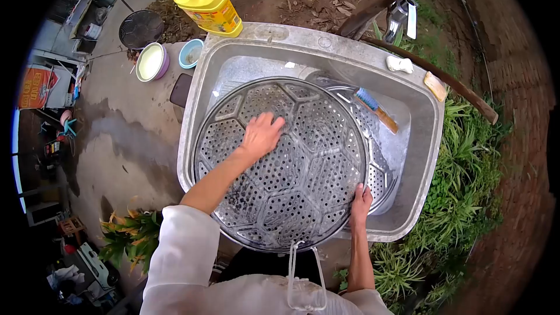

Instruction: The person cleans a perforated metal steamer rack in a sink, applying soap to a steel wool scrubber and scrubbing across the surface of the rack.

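A large round perforated metal steamer tray [309, 186] with a hexagon pattern lies tilted across the grey sink [423, 169], its near edge over the front rim. My left hand [262, 135] presses on its upper middle with curled fingers; whatever may be under them is hidden. At the tray's right edge my right hand [361, 199] grips the rim, thumb on top. Beneath it, a second perforated tray [380, 178] shows in the basin, partly covered. A wooden-handled brush with blue bristles [376, 109] rests on that lower tray.
On the sink's back left corner stands a yellow detergent jug [210, 9] with an orange cap. A white lump [399, 64] and a yellowish sponge-like block [435, 86] sit on the right ledge. Basins [191, 54] are on the ground to the left; a wooden pole [379, 0] rises behind.
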A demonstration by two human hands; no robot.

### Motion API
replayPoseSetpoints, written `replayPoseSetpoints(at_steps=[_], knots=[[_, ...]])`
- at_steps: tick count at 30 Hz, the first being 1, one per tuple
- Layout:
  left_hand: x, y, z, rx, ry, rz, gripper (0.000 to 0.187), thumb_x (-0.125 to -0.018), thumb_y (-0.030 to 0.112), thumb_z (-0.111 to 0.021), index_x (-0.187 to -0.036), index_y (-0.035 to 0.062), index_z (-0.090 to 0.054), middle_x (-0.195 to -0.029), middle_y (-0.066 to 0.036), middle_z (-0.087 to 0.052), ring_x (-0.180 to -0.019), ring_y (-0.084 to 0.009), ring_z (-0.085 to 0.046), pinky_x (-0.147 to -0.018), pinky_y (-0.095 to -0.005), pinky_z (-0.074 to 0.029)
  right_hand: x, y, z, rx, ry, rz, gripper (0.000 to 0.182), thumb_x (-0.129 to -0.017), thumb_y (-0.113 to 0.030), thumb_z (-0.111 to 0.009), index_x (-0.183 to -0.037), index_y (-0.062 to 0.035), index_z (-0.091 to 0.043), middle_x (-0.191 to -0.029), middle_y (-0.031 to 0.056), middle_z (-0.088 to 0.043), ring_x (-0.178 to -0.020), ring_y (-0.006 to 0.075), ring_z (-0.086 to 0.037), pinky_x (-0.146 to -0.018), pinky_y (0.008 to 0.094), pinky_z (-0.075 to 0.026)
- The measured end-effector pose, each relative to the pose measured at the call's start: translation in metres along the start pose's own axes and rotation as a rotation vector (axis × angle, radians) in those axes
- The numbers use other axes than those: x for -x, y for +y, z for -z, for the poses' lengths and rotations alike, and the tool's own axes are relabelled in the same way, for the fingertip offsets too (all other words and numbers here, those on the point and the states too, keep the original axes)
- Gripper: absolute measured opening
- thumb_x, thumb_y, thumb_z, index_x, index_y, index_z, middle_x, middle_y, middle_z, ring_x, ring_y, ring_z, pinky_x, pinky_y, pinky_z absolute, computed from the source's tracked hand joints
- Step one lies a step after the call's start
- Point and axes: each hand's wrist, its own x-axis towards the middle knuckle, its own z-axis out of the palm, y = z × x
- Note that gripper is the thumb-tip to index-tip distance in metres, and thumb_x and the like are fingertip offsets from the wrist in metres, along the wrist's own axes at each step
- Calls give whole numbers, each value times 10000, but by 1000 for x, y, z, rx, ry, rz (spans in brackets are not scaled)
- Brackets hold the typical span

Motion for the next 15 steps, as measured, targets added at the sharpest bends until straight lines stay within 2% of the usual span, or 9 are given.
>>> replayPoseSetpoints(at_steps=[1, 2, 4, 6, 8, 9, 13, 15], knots=[[-23, -13, -11, 86, 162, 217, 224, -846, 194, -652, -988, 89, -515, -895, -130, -549, -905, -343, -564, -731, -477, -456, 1, -4, -1, 41, 19, 23, 323, -1005, -260, -513, -798, -11, -517, -671, -50, -401, -640, 70, -326, -554, 269, -311], [-35, -23, -15, 96, 224, 334, 216, -849, 197, -649, -975, 79, -518, -836, -136, -569, -827, -368, -584, -688, -489, -475, -2, -1, 0, 56, 24, 16, 323, -1005, -260, -513, -798, -11, -517, -671, -50, -401, -640, 70, -326, -554, 269, -311], [-11, -17, -9, 112, 114, 182, 233, -838, 231, -663, -946, 79, -524, -820, -131, -588, -788, -357, -604, -652, -468, -487, -5, 7, 1, -4, 30, 18, 302, -1004, -250, -518, -799, -27, -525, -662, -66, -384, -631, 59, -322, -542, 265, -304], [57, 17, 4, 208, -68, -101, 255, -835, 244, -662, -956, 76, -515, -831, -137, -597, -785, -350, -605, -645, -459, -486, -3, 5, 3, -70, 3, -71, 269, -1007, -233, -512, -837, -30, -554, -692, -66, -452, -647, 45, -353, -561, 244, -327], [74, 20, 3, 214, -144, -147, 276, -827, 256, -669, -952, 73, -505, -826, -138, -594, -782, -342, -606, -661, -455, -480, 2, -12, -3, -131, 3, -86, 256, -1011, -234, -507, -884, -20, -569, -722, -59, -492, -658, 41, -370, -576, 230, -340], [76, 18, 2, 223, -206, -194, 297, -820, 268, -675, -947, 69, -494, -820, -139, -591, -778, -335, -607, -677, -452, -474, 0, -5, 1, -65, -21, -73, 253, -1014, -234, -499, -920, -12, -575, -740, -57, -505, -669, 38, -379, -588, 228, -349], [-68, 27, -37, 43, 90, -42, 271, -843, 227, -642, -1003, 84, -477, -813, -109, -600, -799, -296, -617, -775, -419, -415, 2, -19, -3, -15, -23, -5, 248, -1013, -225, -499, -917, -11, -581, -741, -58, -513, -681, 32, -383, -597, 219, -345], [-64, 25, -34, 64, 66, -109, 252, -844, 214, -637, -1002, 91, -483, -826, -102, -610, -805, -289, -619, -774, -416, -410, 2, -8, 2, -16, -10, 7, 245, -1011, -224, -504, -907, -16, -581, -735, -60, -509, -675, 31, -381, -593, 215, -340]])
